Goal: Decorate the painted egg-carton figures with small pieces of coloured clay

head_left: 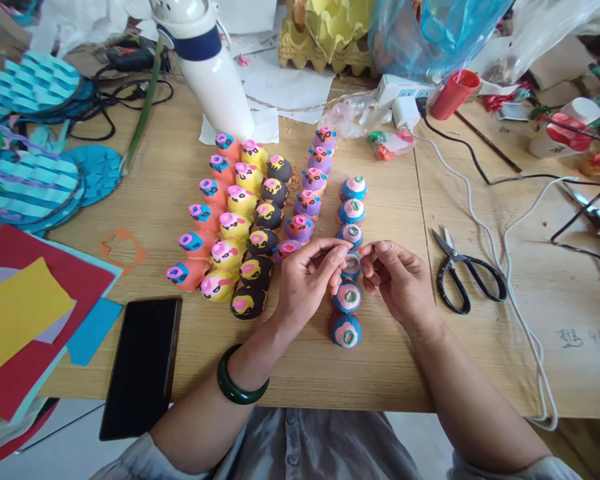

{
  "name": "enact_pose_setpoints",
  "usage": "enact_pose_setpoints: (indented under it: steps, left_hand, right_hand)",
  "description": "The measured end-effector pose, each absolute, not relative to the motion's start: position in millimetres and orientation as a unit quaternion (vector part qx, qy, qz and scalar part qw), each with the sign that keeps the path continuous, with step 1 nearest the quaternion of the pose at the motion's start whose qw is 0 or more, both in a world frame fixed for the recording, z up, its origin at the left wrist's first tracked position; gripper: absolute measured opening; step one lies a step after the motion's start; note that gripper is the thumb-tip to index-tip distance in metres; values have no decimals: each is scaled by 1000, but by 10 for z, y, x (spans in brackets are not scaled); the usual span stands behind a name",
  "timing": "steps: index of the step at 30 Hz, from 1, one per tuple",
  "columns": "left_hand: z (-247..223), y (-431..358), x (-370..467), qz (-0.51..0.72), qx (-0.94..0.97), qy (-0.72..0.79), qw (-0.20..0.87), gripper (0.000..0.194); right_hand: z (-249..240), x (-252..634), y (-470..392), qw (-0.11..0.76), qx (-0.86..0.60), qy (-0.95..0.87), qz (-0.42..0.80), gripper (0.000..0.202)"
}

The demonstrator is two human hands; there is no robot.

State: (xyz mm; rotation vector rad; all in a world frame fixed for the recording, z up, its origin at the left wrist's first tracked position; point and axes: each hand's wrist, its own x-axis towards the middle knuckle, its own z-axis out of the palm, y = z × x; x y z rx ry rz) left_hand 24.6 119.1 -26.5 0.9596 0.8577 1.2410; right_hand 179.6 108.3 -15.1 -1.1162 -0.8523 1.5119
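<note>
My left hand and my right hand face each other over a row of blue egg-carton cups with pink patches and green rings. Each hand has thumb and forefinger pinched together; anything between the fingertips is too small to make out. A green bangle circles my left wrist. Left of my hands stand rows of painted cups: purple ones, black ones, yellow ones and orange ones, all with coloured faces. Black-handled scissors lie open right of my right hand.
A phone overhangs the table's front edge, near coloured paper sheets. A white flask stands at the back. White cables cross the right side. Behind are egg cartons, a power strip and a red cup.
</note>
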Motion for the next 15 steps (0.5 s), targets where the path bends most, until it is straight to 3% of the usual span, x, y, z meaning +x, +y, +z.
enact_pose_setpoints:
  steps: [5,10,15]
  left_hand:
    - [-239,1170,246,537,474,376,588,30]
    - [-223,1165,221,527,482,381,588,22]
    - [-183,1161,200,507,556,416,511,15]
  right_hand:
    - [-156,1788,1081,488,-465,-363,643,35]
    - [-143,1771,1073,491,-465,-354,646,38]
    - [-102,1752,1034,483,-485,-404,607,43]
